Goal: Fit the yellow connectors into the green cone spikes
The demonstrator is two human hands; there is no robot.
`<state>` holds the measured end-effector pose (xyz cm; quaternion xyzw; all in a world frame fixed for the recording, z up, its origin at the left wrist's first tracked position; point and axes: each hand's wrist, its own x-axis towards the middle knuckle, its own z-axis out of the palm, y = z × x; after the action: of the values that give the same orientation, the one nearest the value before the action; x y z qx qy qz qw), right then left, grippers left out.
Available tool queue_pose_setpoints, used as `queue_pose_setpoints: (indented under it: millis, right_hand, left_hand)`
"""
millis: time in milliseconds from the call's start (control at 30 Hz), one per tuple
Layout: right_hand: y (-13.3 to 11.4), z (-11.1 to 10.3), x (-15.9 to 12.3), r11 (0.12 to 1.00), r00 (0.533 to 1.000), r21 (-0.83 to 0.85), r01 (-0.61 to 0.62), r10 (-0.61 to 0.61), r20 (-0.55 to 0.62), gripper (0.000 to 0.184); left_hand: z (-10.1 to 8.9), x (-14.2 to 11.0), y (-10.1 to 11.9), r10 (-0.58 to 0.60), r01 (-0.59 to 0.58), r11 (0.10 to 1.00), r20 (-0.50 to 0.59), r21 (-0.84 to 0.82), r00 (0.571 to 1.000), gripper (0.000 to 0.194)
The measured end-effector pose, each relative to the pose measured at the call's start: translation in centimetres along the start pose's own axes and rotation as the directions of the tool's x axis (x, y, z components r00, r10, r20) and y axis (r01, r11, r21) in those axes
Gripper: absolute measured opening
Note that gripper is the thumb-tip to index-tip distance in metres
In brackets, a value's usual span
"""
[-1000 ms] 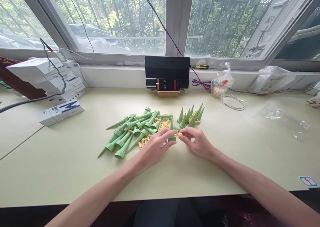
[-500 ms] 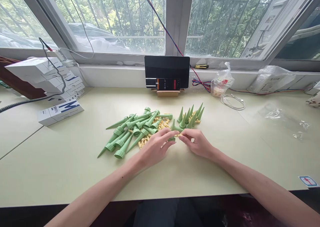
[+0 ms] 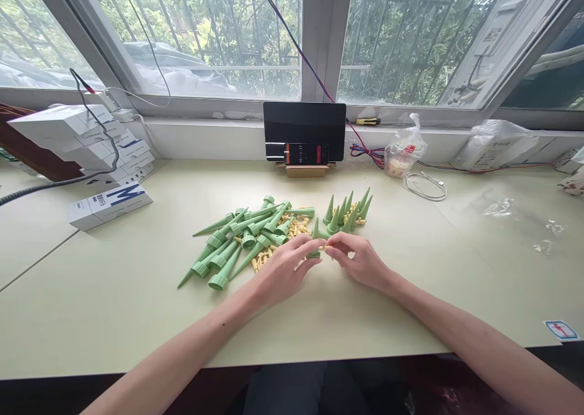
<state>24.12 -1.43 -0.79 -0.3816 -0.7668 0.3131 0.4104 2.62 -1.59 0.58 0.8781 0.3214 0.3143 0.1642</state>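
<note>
My left hand (image 3: pixel 288 263) grips a green plastic watering spike (image 3: pixel 315 231) by its base, the pointed end upward. From the right, my right hand (image 3: pixel 358 258) pinches a small yellow valve piece (image 3: pixel 323 247) against the side of that spike's base. Fingers partly cover the spot where the two parts meet. Left of my hands lies a heap of green spikes (image 3: pixel 223 254) on their sides, with loose yellow valve pieces (image 3: pixel 298 225) among them. Beyond my right hand several green spikes (image 3: pixel 349 214) stand upright, yellow pieces fitted near their bases.
A phone (image 3: pixel 306 154) showing a timer leans on a black tablet (image 3: pixel 305 123) at the back. White boxes (image 3: pixel 109 205) are on the left. A plastic bag (image 3: pixel 405 150), a coiled white cable (image 3: pixel 425 187) and clear wrapping (image 3: pixel 502 207) lie to the right.
The spike in my left hand has tilted slightly. My right hand's yellow valve piece has come closer to the spike's base. The heap and the upright spikes stay put.
</note>
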Motion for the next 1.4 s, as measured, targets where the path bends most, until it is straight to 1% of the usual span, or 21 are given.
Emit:
queue_pose_setpoints:
  millis: [133, 300, 433, 567, 700, 800, 867, 1000, 1067, 1200, 1400]
  right_hand:
    - [0.03, 0.02, -0.02, 1.000, 0.999, -0.005, 0.030, -0.030, 0.011, 0.022]
    - [0.26, 0.03, -0.07, 1.000, 0.999, -0.013, 0.015, -0.014, 0.048, 0.024]
    - [0.43, 0.02, -0.07, 1.000, 0.998, -0.026, 0.010, -0.008, 0.066, 0.030]
    - [0.61, 0.06, -0.06, 0.999, 0.997, -0.038, 0.012, -0.009, 0.078, 0.037]
    - [0.80, 0.08, 0.01, 0.999, 0.996, -0.043, 0.019, -0.015, 0.087, 0.042]
    - [0.74, 0.03, 0.06, 0.998, 0.997, -0.055, 0.023, -0.018, 0.081, 0.045]
    - [0.60, -0.03, 0.04, 0.998, 0.997, -0.058, 0.015, -0.010, 0.079, 0.044]
    - [0.42, -0.07, -0.09, 0.999, 1.000, -0.032, -0.013, 0.014, 0.028, 0.027]
    - [0.46, -0.04, -0.15, 1.000, 1.000, -0.020, -0.014, 0.014, 0.002, 0.027]
    - [0.63, 0.07, -0.15, 1.000, 1.000, -0.018, -0.005, 0.005, -0.008, 0.023]
    - [0.48, 0.08, -0.03, 0.998, 1.000, -0.066, 0.009, -0.008, 0.009, 0.029]
  left_hand:
    - [0.04, 0.00, -0.03, -0.014, 0.014, 1.000, -0.010, -0.013, 1.000, 0.033]
    - [0.09, -0.06, -0.08, -0.016, 0.016, 1.000, -0.002, -0.004, 1.000, 0.034]
    - [0.08, -0.08, -0.07, -0.026, 0.026, 1.000, 0.009, -0.003, 1.000, 0.036]
    - [0.14, -0.15, -0.15, -0.053, 0.054, 0.998, 0.018, -0.026, 0.998, 0.045]
    - [0.37, -0.28, -0.39, -0.048, 0.046, 0.997, -0.026, -0.056, 0.999, 0.057]
    - [0.53, -0.35, -0.51, -0.079, 0.077, 0.996, -0.044, -0.053, 0.996, 0.065]
    - [0.59, -0.36, -0.54, -0.114, 0.111, 0.992, -0.047, -0.065, 0.992, 0.069]
    - [0.66, -0.31, -0.58, -0.142, 0.135, 0.985, -0.069, -0.103, 0.987, 0.076]
    - [0.65, -0.27, -0.56, -0.155, 0.148, 0.983, -0.065, -0.105, 0.986, 0.076]
    - [0.60, -0.26, -0.49, -0.180, 0.177, 0.981, -0.036, -0.082, 0.983, 0.075]
    - [0.78, -0.38, -0.70, -0.123, 0.122, 0.992, -0.060, -0.010, 0.991, 0.068]
